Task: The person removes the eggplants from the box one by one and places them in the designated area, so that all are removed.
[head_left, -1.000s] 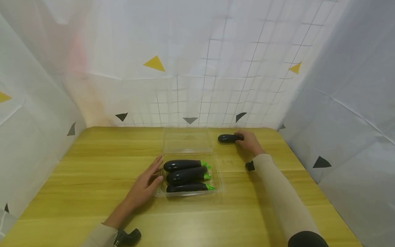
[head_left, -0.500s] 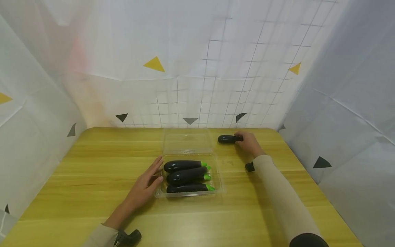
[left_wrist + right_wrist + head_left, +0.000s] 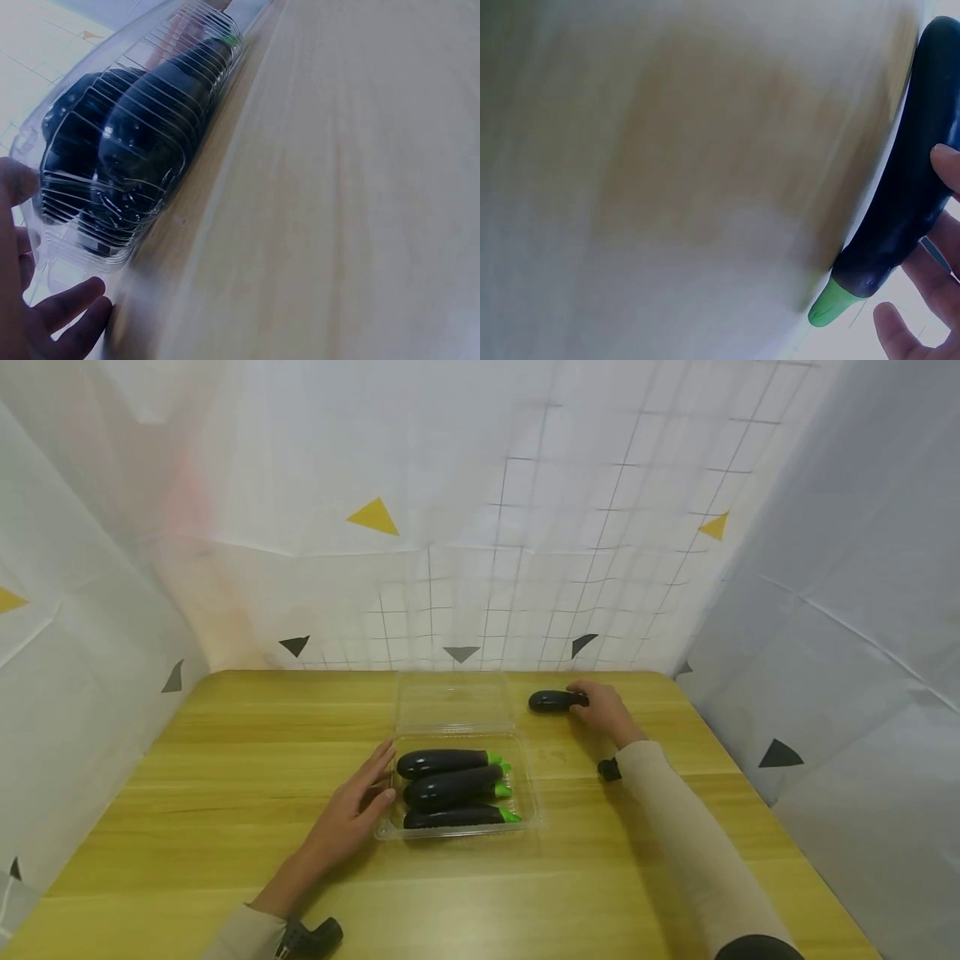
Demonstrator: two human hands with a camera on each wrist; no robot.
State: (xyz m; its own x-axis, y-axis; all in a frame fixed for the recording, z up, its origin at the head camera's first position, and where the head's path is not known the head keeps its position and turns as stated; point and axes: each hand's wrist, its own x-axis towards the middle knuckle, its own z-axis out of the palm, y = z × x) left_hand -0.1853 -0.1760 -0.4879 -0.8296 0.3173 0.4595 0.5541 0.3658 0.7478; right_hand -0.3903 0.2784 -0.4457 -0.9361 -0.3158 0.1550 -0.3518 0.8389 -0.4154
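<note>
Several dark purple eggplants (image 3: pixel 450 787) with green stems lie in a clear plastic clamshell box (image 3: pixel 531 793). My left hand (image 3: pixel 348 810) touches the box's left side, its fingers fairly straight and spread. The left wrist view shows the ribbed box wall (image 3: pixel 161 112) close to those fingers (image 3: pixel 71 307). Farther back and to the right, my right hand (image 3: pixel 600 708) pinches another eggplant (image 3: pixel 553 701) near its stem end. Up close in the right wrist view, that eggplant (image 3: pixel 911 157) sits between the thumb (image 3: pixel 946 166) and fingers, at or just above the tabletop.
The box's clear lid (image 3: pixel 455 702) is folded back flat on the wooden table (image 3: pixel 247 760). White sheeting (image 3: pixel 300 585) stands along the table's back, with more at both sides. A black wrist device (image 3: pixel 311 937) sits at the left cuff.
My right hand has shifted very slightly toward me with the eggplant. The left hand and the box stay where they were.
</note>
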